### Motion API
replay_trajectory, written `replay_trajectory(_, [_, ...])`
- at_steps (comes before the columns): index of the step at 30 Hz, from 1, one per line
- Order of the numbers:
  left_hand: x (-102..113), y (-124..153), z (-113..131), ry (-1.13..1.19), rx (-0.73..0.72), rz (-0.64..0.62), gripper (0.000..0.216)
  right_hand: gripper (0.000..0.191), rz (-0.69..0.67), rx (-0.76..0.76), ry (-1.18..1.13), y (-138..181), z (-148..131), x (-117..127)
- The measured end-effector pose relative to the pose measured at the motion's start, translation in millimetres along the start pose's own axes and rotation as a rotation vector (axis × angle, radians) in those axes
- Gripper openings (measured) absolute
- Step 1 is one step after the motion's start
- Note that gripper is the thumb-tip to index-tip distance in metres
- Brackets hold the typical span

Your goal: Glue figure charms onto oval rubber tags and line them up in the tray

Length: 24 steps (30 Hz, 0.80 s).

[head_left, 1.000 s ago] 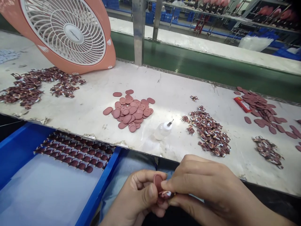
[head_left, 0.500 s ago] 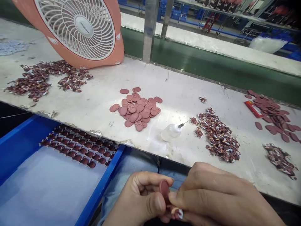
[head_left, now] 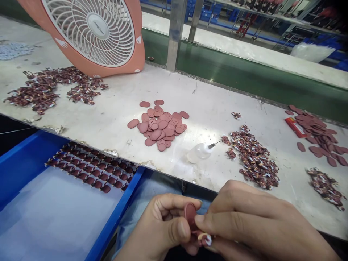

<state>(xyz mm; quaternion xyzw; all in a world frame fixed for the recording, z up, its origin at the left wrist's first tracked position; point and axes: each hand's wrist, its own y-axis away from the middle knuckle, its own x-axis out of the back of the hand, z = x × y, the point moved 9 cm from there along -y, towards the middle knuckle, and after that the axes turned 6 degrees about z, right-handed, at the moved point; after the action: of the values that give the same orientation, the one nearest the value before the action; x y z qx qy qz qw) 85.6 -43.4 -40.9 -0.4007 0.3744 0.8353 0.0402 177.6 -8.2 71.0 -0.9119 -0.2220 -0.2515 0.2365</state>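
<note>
Close to the camera, at the bottom, my left hand point(head_left: 163, 228) is closed around a flat, oval, reddish-brown piece point(head_left: 189, 213) that stands tilted up between thumb and fingers. My right hand point(head_left: 252, 221) meets it from the right, thumb and fingers pinched at the piece's lower edge. A small brown figure part point(head_left: 204, 239) with orange and white bits pokes out below, touching the oval and held at the right fingertips. Where the two join is hidden by my fingers. Past my hands, a clear squeeze bottle point(head_left: 199, 152) with a needle tip lies on the bench.
Oval pieces point(head_left: 163, 125) are heaped mid-bench point(head_left: 214, 108). Small brown parts point(head_left: 255, 157) lie to the right, and more ovals surround a red box point(head_left: 295, 127). A pink fan point(head_left: 140, 59) stands back left. Rows of assembled pieces point(head_left: 89, 168) fill part of a blue tray point(head_left: 108, 232).
Both hands keep their grip and the oval piece tilts very slightly. The view has shifted a little; the things on the bench stay as they were.
</note>
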Motion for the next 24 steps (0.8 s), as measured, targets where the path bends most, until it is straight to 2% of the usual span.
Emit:
replay_trajectory(2, [1, -1, -1, -0.001, 0.002, -0.018, 0.028, 0.023, -0.042, 0.034, 0.014, -2, -2, -2])
replay_trajectory(4, [1, -3, -1, -0.001, 0.003, -0.05, 0.03, 0.036, -0.109, 0.051, 0.019, -3, -3, -6])
replay_trajectory(7, [-1, -4, 0, -0.001, -0.014, -0.105, 0.033, 0.045, -0.08, 0.016, -0.026, -3, -1, -1])
replay_trajectory(12, [6, -8, -3, 0.048, 0.023, -0.08, 0.033, 0.028, -0.064, 0.04, 0.007, -4, -4, 0])
replay_trajectory(15, [9, -10, -8, 0.057, 0.035, -0.116, 0.034, 0.018, -0.036, 0.042, 0.024, -8, -3, -2])
replay_trajectory(21, [17, -14, -13, 0.067, -0.008, -0.182, 0.036, 0.016, 0.012, 0.05, -0.014, -14, -5, -7])
replay_trajectory(24, [11, -13, -11, 0.087, -0.021, -0.23, 0.034, 0.013, 0.018, 0.063, -0.038, -13, -6, -10])
